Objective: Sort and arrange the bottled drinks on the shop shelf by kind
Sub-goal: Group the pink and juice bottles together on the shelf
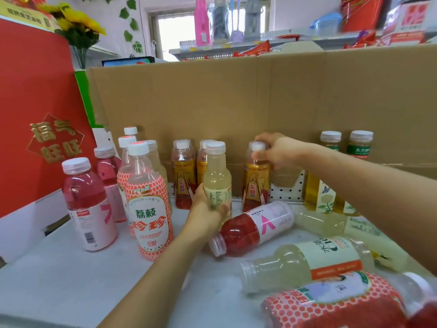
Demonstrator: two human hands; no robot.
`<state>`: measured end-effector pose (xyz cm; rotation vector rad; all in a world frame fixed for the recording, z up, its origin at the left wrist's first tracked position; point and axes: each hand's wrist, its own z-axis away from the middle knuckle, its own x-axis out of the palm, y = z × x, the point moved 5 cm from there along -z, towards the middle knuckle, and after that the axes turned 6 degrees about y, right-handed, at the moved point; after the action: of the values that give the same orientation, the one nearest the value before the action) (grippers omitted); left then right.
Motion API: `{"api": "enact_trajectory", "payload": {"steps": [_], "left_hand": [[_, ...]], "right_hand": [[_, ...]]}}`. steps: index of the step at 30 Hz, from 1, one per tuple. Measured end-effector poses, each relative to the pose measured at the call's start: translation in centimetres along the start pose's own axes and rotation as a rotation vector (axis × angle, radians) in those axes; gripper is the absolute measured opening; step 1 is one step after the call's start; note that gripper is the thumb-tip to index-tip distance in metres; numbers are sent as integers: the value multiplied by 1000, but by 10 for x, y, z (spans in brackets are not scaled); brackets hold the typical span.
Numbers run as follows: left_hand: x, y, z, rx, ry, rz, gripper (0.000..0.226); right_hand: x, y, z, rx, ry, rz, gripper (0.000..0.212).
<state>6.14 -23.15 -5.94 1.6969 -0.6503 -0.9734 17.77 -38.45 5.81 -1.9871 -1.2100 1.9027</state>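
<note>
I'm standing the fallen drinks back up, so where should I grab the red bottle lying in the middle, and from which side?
Probably best to grip the red bottle round its body just behind the shoulder, coming from above and the near side. It lies flat with its cap pointing near-left. That end is free, while its base sits close to a pale lying bottle.

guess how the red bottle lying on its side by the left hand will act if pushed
The red bottle lies on its round side on the smooth white shelf, so it would probably roll. It looks full of liquid, so likely heavy for its size. Clear plastic with the cap on: probably stiff, not fragile.
</note>
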Motion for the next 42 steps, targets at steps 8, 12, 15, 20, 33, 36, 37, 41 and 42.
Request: {"api": "enact_trajectory", "payload": {"steps": [8, 12, 15, 20, 33, 36, 37, 41, 42], "left_hand": [[-1, -11, 59, 32, -295, -356, 86], [-4, -7, 58, 91, -231, -373, 49], [-14, 11, 60, 205, -92, -289, 31], [-49, 75, 62, 569, 142, -386, 30], [-58, 110, 39, 629, -76, -739, 62], [-58, 103, 40, 625, -37, -732, 73], [-58, 102, 40, 631, -18, -723, 74], [-57, 95, 38, 660, 1, -694, 73], [-57, 93, 38, 671, 3, -682, 73]], "right_hand": [[-8, 20, 86, -60, -16, 70, 54], [2, 23, 136, -111, -408, 199, 35], [14, 27, 147, -105, -503, 290, 40], [31, 21, 149, -80, -645, 419, 57], [37, -1, 134, -220, -368, 445, 31], [8, -1, 121, -223, -65, 123, 18], [6, 1, 117, -205, -5, -22, 21], [24, 8, 102, -119, 73, -318, 51], [29, 10, 99, -103, 87, -330, 52]]}}
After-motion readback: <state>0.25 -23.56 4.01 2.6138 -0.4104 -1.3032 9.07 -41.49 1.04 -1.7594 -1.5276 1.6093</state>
